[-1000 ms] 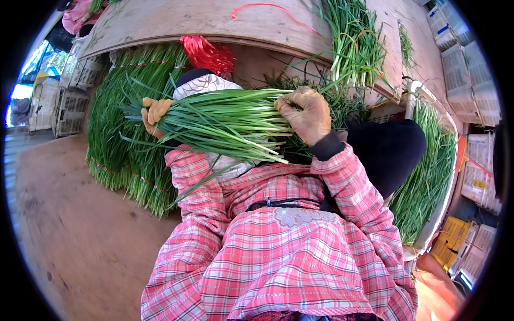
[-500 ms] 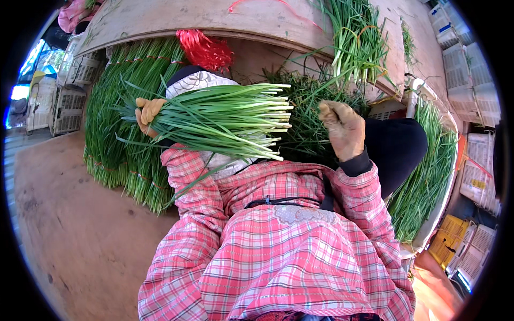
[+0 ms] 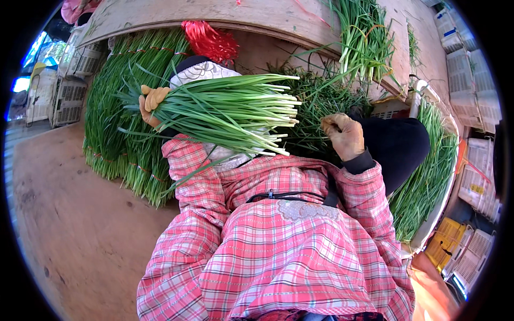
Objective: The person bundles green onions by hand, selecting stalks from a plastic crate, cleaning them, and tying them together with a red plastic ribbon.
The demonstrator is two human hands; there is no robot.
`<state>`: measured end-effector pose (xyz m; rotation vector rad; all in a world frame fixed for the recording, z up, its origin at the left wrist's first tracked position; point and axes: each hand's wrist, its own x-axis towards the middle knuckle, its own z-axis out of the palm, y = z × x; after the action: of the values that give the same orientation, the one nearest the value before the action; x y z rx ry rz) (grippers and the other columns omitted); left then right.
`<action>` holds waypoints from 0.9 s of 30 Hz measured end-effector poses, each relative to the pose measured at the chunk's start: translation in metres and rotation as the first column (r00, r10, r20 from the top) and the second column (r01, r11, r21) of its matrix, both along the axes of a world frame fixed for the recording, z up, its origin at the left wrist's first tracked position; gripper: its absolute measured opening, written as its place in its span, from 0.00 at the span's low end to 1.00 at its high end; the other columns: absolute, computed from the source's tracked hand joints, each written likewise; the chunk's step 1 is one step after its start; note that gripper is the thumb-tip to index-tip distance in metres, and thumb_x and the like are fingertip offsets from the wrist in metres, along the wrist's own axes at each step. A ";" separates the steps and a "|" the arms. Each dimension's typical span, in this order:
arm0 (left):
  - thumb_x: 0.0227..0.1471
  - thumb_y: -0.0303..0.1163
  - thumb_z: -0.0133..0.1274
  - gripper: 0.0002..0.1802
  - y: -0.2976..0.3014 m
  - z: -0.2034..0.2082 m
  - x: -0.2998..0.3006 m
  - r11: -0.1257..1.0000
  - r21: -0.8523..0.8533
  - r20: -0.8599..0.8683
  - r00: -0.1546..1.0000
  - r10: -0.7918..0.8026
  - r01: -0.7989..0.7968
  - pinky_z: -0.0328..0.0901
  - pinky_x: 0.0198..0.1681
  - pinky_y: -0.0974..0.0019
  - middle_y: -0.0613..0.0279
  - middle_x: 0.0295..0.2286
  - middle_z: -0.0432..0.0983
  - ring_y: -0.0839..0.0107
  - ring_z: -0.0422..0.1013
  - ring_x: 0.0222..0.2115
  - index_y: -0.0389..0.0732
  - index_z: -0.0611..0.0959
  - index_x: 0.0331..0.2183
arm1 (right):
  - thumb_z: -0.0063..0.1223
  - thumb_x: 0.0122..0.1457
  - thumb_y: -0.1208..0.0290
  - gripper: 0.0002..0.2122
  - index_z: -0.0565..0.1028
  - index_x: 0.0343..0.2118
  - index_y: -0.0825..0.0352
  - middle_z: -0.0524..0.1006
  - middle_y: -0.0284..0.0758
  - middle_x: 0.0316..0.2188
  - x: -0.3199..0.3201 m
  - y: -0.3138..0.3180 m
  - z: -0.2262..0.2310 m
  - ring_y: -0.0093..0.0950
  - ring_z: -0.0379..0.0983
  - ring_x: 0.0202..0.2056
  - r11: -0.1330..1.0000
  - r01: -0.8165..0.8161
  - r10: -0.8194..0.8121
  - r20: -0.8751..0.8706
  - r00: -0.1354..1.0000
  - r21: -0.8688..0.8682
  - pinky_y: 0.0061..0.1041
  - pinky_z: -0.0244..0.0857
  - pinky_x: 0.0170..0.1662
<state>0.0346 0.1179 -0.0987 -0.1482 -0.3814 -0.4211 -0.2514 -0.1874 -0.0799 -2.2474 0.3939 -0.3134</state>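
Note:
A thick bunch of garlic chives (image 3: 230, 107) lies sideways across my lap, its pale cut ends to the right. My left hand (image 3: 152, 104), in a tan glove, is closed around the leafy end. Also gloved, my right hand (image 3: 344, 136) is apart from the bunch, beside my bent knee. Its fingers are curled in against the thumb; whether something thin is between them is hidden. Loose dark green trimmings (image 3: 316, 104) are heaped beyond that hand.
Tied chive bundles (image 3: 128, 107) are stacked at the left. Red plastic ties (image 3: 210, 41) hang at the edge of a wooden board (image 3: 257, 13), where more chives (image 3: 365, 40) lie. A white-rimmed container (image 3: 455, 125) of chives stands at the right, with plastic crates (image 3: 471, 80) beyond.
My right hand has dropped a little nearer to my knee and its fingers have curled in more. The bunch in my left hand has tilted and its cut ends have fanned slightly.

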 end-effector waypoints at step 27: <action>0.54 0.32 0.40 0.10 0.010 -0.004 -0.001 1.000 0.026 -0.107 0.994 0.005 -0.003 0.57 0.34 0.70 0.77 0.13 0.57 0.80 0.56 0.19 0.41 0.70 0.23 | 0.54 0.52 0.77 0.08 0.76 0.33 0.75 0.76 0.35 0.31 0.048 0.074 0.014 0.23 0.71 0.33 0.578 -0.098 0.075 0.066 0.995 0.810 0.22 0.65 0.39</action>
<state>0.0334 0.1279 -0.1022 -0.1444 -0.2705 -0.4121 -0.2031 -0.1138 -0.0659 -1.3238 0.3185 -0.0657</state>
